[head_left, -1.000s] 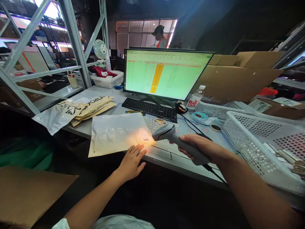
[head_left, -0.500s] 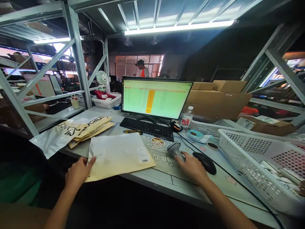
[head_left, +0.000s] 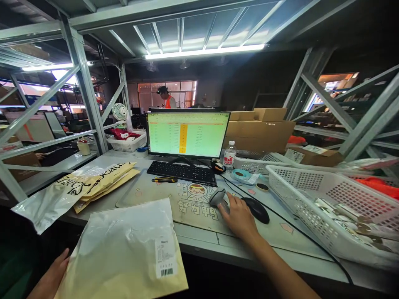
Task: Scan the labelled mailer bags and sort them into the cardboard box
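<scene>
A plastic mailer bag [head_left: 121,245], white fading to pale yellow, is held by its left edge in my left hand [head_left: 52,276]; part of that hand lies behind the bag. It is tilted up in front of the desk's near edge, its barcode label [head_left: 166,257] facing me. My right hand [head_left: 241,218] is closed around the handle of a grey barcode scanner [head_left: 217,197], low over the desk mat [head_left: 193,214]. A black mouse [head_left: 256,210] lies just right of that hand.
More printed mailers [head_left: 93,187] are stacked on the left. Behind the mat stand a keyboard [head_left: 182,172] and a monitor [head_left: 187,133]. A water bottle [head_left: 229,158], tape roll [head_left: 243,175] and white basket [head_left: 311,216] occupy the right. A person [head_left: 166,99] is beyond the monitor.
My left hand has drawn the mailer off the desk toward me, down and left, and tilted it up. My right hand stays on the scanner. The view has turned slightly right.
</scene>
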`<state>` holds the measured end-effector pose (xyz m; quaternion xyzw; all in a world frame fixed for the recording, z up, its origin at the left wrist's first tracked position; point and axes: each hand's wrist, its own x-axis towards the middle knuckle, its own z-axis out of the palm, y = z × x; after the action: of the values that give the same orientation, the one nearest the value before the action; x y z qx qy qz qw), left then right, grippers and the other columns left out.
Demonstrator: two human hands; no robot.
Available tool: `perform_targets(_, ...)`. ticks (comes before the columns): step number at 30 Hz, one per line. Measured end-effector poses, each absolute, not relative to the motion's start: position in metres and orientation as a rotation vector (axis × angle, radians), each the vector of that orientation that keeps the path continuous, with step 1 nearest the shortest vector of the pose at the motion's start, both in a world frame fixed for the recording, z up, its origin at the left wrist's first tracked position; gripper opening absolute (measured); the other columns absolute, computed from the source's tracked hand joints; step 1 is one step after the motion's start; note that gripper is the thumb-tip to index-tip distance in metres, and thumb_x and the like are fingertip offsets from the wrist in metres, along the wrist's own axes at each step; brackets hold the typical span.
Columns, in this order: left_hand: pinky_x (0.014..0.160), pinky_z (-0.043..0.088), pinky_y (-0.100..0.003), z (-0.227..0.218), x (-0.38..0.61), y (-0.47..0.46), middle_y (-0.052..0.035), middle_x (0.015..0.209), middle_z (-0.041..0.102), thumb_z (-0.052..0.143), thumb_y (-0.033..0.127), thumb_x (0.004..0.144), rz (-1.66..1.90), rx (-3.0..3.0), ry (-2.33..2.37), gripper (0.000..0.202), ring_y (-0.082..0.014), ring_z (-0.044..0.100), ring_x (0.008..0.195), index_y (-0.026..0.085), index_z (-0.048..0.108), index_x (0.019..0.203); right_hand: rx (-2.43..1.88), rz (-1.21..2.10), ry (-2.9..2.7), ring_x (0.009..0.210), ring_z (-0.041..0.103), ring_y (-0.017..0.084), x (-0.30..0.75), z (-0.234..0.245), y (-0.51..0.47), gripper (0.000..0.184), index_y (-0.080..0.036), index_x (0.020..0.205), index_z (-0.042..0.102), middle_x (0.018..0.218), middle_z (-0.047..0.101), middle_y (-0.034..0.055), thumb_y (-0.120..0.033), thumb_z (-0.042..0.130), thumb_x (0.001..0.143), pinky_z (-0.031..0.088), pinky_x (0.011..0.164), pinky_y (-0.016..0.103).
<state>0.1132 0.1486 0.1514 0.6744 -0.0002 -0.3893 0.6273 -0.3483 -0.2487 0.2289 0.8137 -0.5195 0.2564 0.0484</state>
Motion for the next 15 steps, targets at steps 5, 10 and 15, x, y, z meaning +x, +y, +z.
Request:
perform_targets(5,0.086,0.065,-0.046,0.165,0.104,0.113,-0.0077,0.088,0.081,0.09,0.076,0.047,-1.146,1.446,-0.091,0.076,-0.0418,0.074,0.109,0.022,0.076,0.101,2.805,1.408,-1.207,0.133,0.052,0.036,-0.299,0.229,-0.218,0.055,-0.015,0.14,0.058,0.139,0.06,0.0191,-0.05,0.05,0.099,0.04,0.118,0.058)
perform_targets(10,0.093,0.061,-0.047,0.188,0.08,0.081,-0.0137,0.104,0.08,0.1,0.056,0.053,-1.409,1.42,-0.507,0.069,-0.041,0.074,0.107,0.016,0.075,0.104,3.36,1.322,-1.05,0.129,0.06,0.032,-0.248,0.202,-0.178,0.062,-0.018,0.145,0.057,0.14,0.063,0.0157,-0.053,0.059,0.094,0.048,0.113,0.054)
perform_targets(15,0.088,0.059,-0.036,0.23,0.082,0.092,-0.0076,0.105,0.079,0.085,0.063,0.07,-1.127,1.686,-0.958,0.056,-0.0334,0.072,0.104,0.017,0.076,0.101,3.528,1.391,-1.081,0.117,0.066,0.031,-0.232,0.194,-0.176,0.058,-0.021,0.141,0.061,0.134,0.066,0.0149,-0.058,0.06,0.097,0.053,0.105,0.056)
